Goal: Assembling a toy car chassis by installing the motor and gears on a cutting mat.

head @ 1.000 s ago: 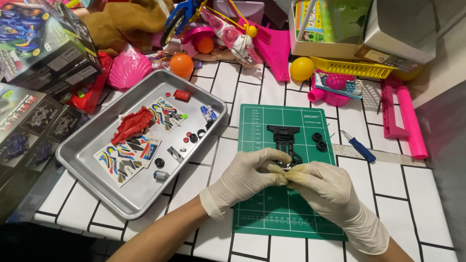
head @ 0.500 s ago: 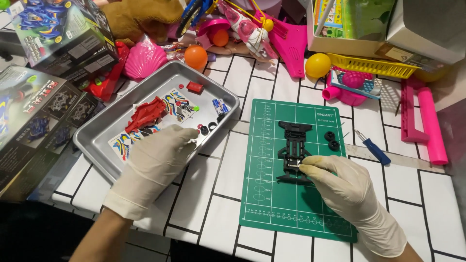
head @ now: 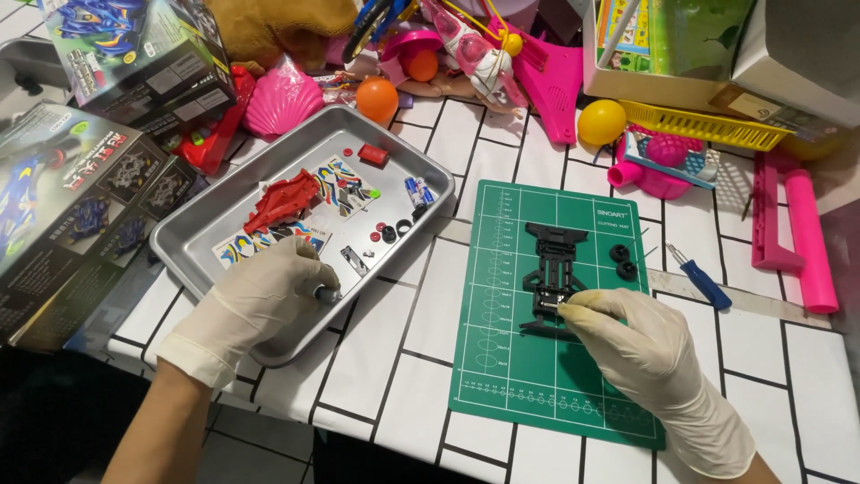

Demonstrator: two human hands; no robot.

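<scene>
While both my gloved hands are down on the tiled table (head: 394, 376), the items stand as follows, all placed from the green cutting mat (head: 528, 376).

Item: black toy-car chassis (head: 553, 269). It lies flat on the mat, upper middle, lengthwise along it.

Item: my right hand (head: 640, 345). It rests on the mat's lower right part, thumb and forefinger pinched together at the near end of the chassis; what small piece sits between the fingertips I cannot tell.

Item: two small black wheels (head: 623, 260). They lie on the mat near its right edge, just beside the chassis and apart from it.

Item: blue-handled screwdriver (head: 700, 280). It lies off the mat, just past its right edge.

Item: grey metal tray (head: 394, 148). It sits left of the mat, near it, not touching.

Item: my left hand (head: 255, 300). It is left of the mat, inside the tray's near corner, fingers curled around a small metallic cylinder (head: 327, 294) that lies on the tray floor.

Item: red car body shell (head: 282, 202), on sticker sheets (head: 269, 240), in the tray, well left of the mat.

Item: kit boxes (head: 81, 170), far left of the mat, beyond the tray.

Item: orange ball (head: 376, 99) and yellow ball (head: 601, 122), above the mat among pink plastic toys.
</scene>
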